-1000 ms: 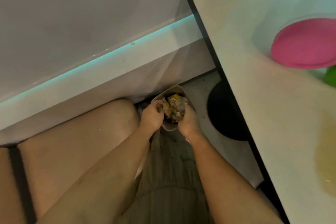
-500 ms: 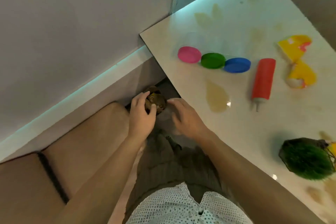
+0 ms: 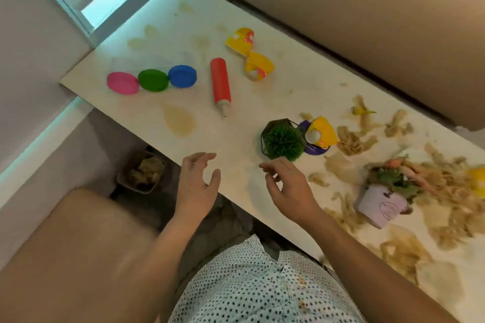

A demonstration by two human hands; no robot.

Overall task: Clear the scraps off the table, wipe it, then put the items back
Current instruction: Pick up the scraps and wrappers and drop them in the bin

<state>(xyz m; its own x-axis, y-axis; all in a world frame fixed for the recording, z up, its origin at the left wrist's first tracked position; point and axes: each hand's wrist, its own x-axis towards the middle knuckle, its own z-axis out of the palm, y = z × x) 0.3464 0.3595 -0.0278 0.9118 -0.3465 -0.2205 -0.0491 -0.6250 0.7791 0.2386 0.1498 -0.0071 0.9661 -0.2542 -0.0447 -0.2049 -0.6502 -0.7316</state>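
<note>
My left hand point(image 3: 197, 186) and my right hand point(image 3: 288, 187) hover empty over the near edge of the white table point(image 3: 183, 21), fingers spread. Brownish scraps point(image 3: 354, 140) litter the table's right half, with more around a tipped lilac flowerpot point(image 3: 380, 204). A small bin point(image 3: 143, 172) holding scraps stands on the floor below the table edge, left of my left hand. Brown stains point(image 3: 179, 120) mark the tabletop.
On the table lie a pink lid point(image 3: 122, 83), a green lid point(image 3: 153, 80), a blue lid point(image 3: 182, 76), a red squeeze bottle point(image 3: 220, 85), torn yellow cartons point(image 3: 249, 56), a green plant ball in a wire holder point(image 3: 283, 140). A beige sofa point(image 3: 367, 21) borders the far side.
Both hands have come up from the floor bin, where they pressed scraps in, to above the table edge, now empty. My view has swung up and right onto the tabletop.
</note>
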